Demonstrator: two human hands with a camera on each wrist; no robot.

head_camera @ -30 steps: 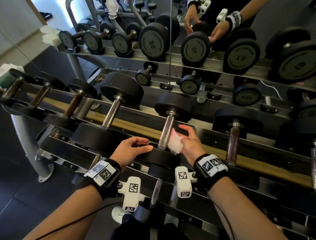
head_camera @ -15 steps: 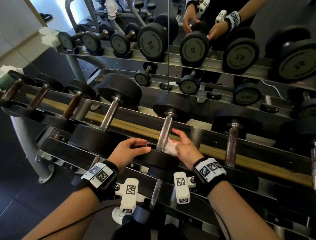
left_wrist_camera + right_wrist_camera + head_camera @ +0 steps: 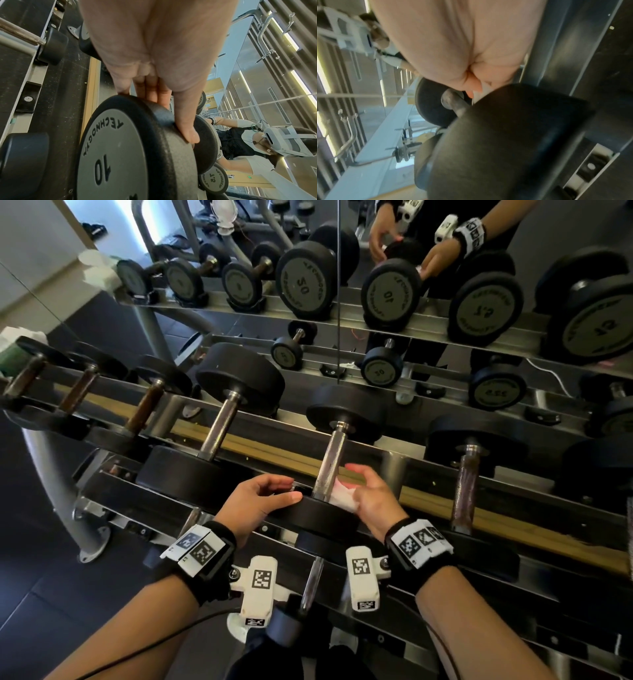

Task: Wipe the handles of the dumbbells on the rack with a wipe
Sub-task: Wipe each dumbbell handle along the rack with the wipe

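Note:
A 10 kg black dumbbell lies on the rack's upper tier, with a bare steel handle. My right hand holds a crumpled white wipe against the lower right side of that handle, just above the near head. In the right wrist view the wipe shows under my fingers, beside the handle. My left hand rests on the near head, thumb along its rim. The left wrist view shows that head marked 10, with my left hand laid over its top edge, fingers straight.
More dumbbells line the rack: a larger steel-handled one to the left, a rusty-handled one to the right. A lower tier holds another handle. A mirror behind repeats the rack and my hands.
My right hand has drawn in with the wipe, from just right of the handle to pressed against its lower end. My left hand has stayed on the near head.

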